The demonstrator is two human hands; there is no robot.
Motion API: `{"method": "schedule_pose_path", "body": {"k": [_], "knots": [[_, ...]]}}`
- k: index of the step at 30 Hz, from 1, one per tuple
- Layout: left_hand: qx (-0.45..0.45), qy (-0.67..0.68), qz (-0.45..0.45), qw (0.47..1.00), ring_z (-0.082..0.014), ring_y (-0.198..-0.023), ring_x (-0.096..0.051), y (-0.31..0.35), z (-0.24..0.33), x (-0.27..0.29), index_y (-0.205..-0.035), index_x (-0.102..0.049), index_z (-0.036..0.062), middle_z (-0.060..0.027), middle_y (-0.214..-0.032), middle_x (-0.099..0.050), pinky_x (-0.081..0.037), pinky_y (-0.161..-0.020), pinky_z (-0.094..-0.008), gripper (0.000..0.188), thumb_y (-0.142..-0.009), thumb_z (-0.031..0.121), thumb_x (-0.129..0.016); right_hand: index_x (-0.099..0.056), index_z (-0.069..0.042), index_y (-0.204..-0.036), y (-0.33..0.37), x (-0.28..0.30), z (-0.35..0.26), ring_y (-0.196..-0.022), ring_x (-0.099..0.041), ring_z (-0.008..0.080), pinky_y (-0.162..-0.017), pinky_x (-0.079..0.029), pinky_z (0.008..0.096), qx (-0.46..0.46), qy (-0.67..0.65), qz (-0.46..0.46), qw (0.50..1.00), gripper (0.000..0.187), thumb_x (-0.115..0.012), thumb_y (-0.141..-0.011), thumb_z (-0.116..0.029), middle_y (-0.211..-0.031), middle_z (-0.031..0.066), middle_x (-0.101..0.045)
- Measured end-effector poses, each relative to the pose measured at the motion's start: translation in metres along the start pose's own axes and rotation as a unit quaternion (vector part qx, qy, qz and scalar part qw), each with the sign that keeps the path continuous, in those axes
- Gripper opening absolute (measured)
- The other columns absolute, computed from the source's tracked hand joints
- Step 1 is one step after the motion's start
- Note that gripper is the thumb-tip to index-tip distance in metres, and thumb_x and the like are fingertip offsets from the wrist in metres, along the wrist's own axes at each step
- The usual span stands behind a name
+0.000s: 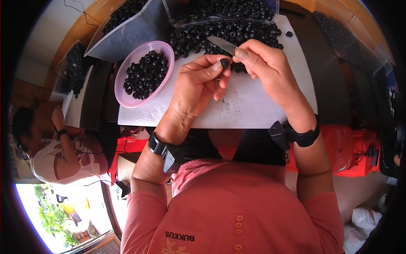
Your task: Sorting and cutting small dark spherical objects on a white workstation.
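My feed shows a plain grey-white wall [36, 36] at the upper left, beside an orange-brown wooden panel [76, 29] that the lens bends into an arc; mid-view stands a bench [262, 110] with a flat white top, a dark brown tabletop [340, 91] just to its right; at the lower left I get a glaring opening [84, 195], window or door I cannot tell, with leafy green plants [53, 216] beyond it in strong daylight.

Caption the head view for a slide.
Left grip on a black part, right grip on a knife, above a white board.
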State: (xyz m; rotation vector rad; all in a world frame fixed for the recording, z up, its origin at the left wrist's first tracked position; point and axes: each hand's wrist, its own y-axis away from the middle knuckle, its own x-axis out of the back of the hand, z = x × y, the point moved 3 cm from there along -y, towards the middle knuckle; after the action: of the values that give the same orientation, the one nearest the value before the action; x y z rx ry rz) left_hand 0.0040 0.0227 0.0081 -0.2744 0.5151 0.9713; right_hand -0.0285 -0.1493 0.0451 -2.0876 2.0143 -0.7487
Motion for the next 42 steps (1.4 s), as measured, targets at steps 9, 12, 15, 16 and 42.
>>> {"method": "schedule_pose_path", "body": {"k": [9, 12, 15, 16, 42], "knots": [[-0.005, 0.008, 0.011, 1.000, -0.0158, -0.067, -0.060, 0.0011, -0.0021, 0.0010, -0.112, -0.061, -0.0047, -0.0118, -0.088, -0.065, -0.045, -0.046, -0.0266, 0.019, -0.099, 0.008, -0.056, -0.064, -0.001, -0.082, 0.0004, -0.0003, 0.0121, -0.051, -0.048, 0.0122, -0.050, -0.038, 0.0308, -0.041, 0.070, -0.013, 0.997, 0.028, -0.060, -0.097, -0.025, -0.057, 0.0065, -0.053], [-0.007, 0.008, 0.009, 1.000, -0.0159, -0.066, -0.060, 0.0005, -0.0030, 0.0011, -0.110, -0.061, -0.0043, -0.0123, -0.088, -0.065, -0.045, -0.045, -0.0266, 0.017, -0.099, 0.008, -0.056, -0.064, -0.002, -0.082, 0.0004, -0.0012, 0.0113, -0.051, -0.049, 0.0132, -0.050, -0.038, 0.0312, -0.040, 0.080, -0.015, 0.996, 0.027, -0.060, -0.097, -0.024, -0.057, 0.0070, -0.055], [-0.002, 0.001, 0.013, 1.000, -0.0161, -0.066, -0.060, 0.0007, -0.0032, 0.0002, -0.108, -0.060, -0.0040, -0.0129, -0.087, -0.065, -0.046, -0.044, -0.0269, 0.015, -0.098, 0.007, -0.056, -0.064, -0.002, -0.082, 0.0006, -0.0018, 0.0107, -0.050, -0.051, 0.0136, -0.050, -0.039, 0.0316, -0.046, 0.089, -0.019, 0.995, 0.026, -0.060, -0.096, -0.024, -0.057, 0.0073, -0.057], [0.001, -0.002, 0.015, 1.000, -0.0162, -0.066, -0.060, 0.0009, -0.0031, -0.0002, -0.108, -0.060, -0.0039, -0.0132, -0.087, -0.065, -0.046, -0.044, -0.0269, 0.014, -0.098, 0.007, -0.056, -0.064, -0.002, -0.082, 0.0008, -0.0017, 0.0110, -0.050, -0.051, 0.0136, -0.050, -0.039, 0.0318, -0.049, 0.092, -0.020, 0.994, 0.026, -0.061, -0.096, -0.024, -0.057, 0.0073, -0.057], [-0.001, 0.037, 0.055, 0.998, -0.0143, -0.060, -0.055, 0.0052, -0.0062, -0.0059, -0.100, -0.059, -0.0035, -0.0120, -0.082, -0.063, -0.038, -0.041, -0.0248, 0.010, -0.097, 0.005, -0.057, -0.063, -0.002, -0.084, 0.0013, -0.0057, 0.0087, -0.049, -0.052, 0.0173, -0.049, -0.040, 0.0330, -0.012, 0.104, -0.042, 0.994, 0.021, -0.060, -0.096, -0.019, -0.057, 0.0102, -0.056]]}}
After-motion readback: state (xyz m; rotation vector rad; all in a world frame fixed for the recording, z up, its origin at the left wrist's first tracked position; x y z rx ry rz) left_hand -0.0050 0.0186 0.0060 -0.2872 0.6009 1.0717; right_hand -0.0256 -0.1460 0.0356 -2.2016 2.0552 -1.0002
